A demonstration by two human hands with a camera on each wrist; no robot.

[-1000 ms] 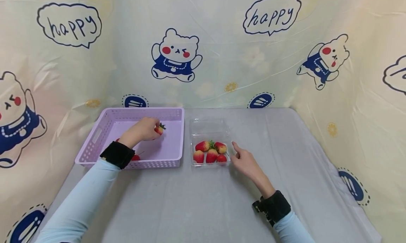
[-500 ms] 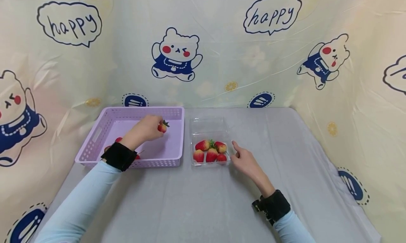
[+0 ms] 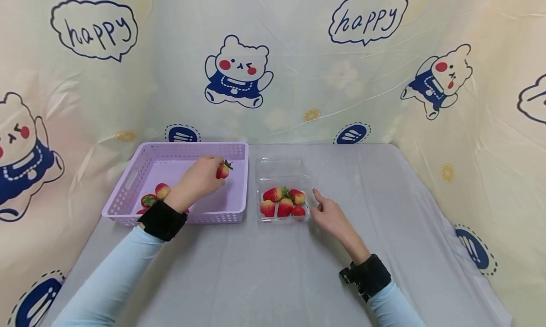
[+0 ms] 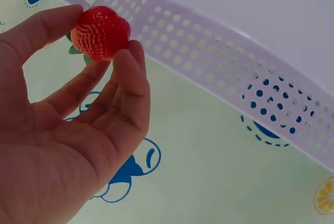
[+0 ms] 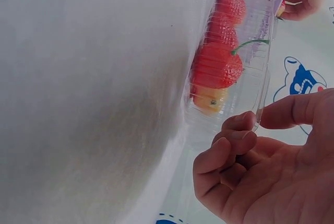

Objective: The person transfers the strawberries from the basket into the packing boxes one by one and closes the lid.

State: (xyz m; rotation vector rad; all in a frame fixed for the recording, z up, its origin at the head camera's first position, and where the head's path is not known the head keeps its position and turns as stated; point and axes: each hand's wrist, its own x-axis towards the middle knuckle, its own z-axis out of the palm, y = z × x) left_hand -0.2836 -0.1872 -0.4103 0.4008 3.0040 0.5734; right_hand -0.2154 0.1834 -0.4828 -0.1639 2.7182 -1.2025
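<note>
Over the right part of the purple basket (image 3: 245, 180), my left hand (image 3: 199, 179) pinches a strawberry (image 3: 222, 171) between thumb and fingertips. That strawberry (image 4: 100, 33) shows red, with its green leaves behind, in the left wrist view. To the basket's right stands a clear plastic box (image 3: 281, 220) with its lid (image 3: 279, 167) folded back. Several strawberries (image 3: 285, 207) and a red cherry (image 3: 298, 211) with a green stem lie in it. My right hand (image 3: 330, 219) pinches the box's right rim (image 5: 265, 91) between thumb and index finger.
More strawberries (image 3: 162, 190) lie in the basket's near left, partly hidden by my left wrist. A grey cloth (image 3: 256, 275) covers the table. Behind it hangs a patterned curtain (image 3: 294, 80) with bears printed on it.
My left hand has moved a little to the right with the strawberry, uncovering more strawberries in the basket. The right hand and the box have stayed put.
</note>
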